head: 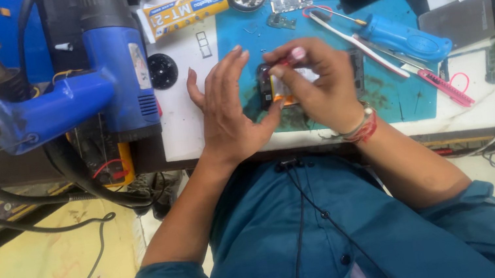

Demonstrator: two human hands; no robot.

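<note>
Phone [267, 86] lies open under us; our left hand [226, 106] steadies it, fingers wide; our right hand [318, 85] pinches a small part; work looks half done.

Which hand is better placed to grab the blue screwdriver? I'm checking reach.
Probably the right hand: the blue screwdriver lies on the mat just off that side, while the left hand steadies the phone on the far side.
</note>
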